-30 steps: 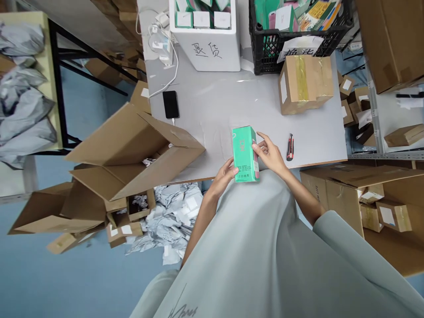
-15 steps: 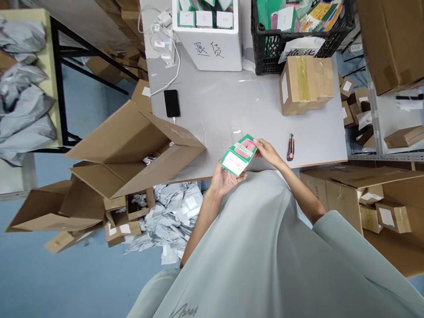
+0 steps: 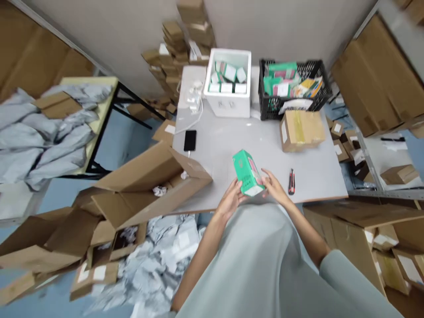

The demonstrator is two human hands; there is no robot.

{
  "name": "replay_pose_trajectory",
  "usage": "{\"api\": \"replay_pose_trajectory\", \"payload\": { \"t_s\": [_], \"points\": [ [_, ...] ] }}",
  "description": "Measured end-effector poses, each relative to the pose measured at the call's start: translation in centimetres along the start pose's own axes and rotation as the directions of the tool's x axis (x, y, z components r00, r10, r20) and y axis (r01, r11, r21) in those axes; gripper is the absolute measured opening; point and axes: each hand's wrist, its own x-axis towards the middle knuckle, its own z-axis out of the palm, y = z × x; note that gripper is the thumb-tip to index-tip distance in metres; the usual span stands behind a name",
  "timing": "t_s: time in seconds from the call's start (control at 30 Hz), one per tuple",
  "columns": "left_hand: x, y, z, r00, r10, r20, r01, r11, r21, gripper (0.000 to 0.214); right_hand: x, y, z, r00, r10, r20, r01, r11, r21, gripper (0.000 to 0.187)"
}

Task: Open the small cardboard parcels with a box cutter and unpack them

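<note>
The green box (image 3: 244,170) was near the middle of the frame, above the near edge of the table, leaning aslant with its broad green face and pink-patterned side upward and its pale end toward the body. Both hands had a grip on it: the left hand (image 3: 231,198) supported the lower left edge, fingers spread under and beside it, while the right hand (image 3: 273,185) held the lower right side, its grip narrowed to the box's width. Holding it low from both sides probably kept it steady and left the printed faces uncovered.

On the table (image 3: 265,143), just right of the right hand, lay a red-and-black cutter (image 3: 291,182), seemingly placed for easy reach. A black phone (image 3: 190,140) lay left of centre, joined to a white cable (image 3: 198,119), which likely explained its spot near the plugs. Toward the upper middle, a white tub (image 3: 232,108) and a black crate (image 3: 265,114) held mostly green packets, apparently grouped at the back to spare working room. Taped cartons (image 3: 300,130) sat just in front of the crate. At left, a large open carton (image 3: 139,168) leaned its flap over the table's edge, its mouth perhaps turned for access.
</note>
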Motion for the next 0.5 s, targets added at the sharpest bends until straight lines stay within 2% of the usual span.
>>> {"api": "replay_pose_trajectory", "payload": {
  "t_s": [0.13,0.3,0.5],
  "points": [
    [0.7,1.8,0.4,0.995,0.077,-0.059,-0.071,0.992,0.105,0.118,-0.5,-0.3,1.0,0.999,-0.009,0.031,0.007,0.997,0.078,0.085],
    [1.3,3.6,1.4,0.983,0.175,-0.047,-0.163,0.968,0.193,0.115,0.8,-0.4,1.4,0.994,-0.107,-0.021,0.109,0.980,0.165,0.080],
    [2.4,5.1,1.2,0.973,0.209,-0.100,-0.170,0.937,0.305,0.109,2.4,-0.4,1.5,0.994,-0.105,0.009,0.099,0.962,0.255,0.080]
  ]
}}
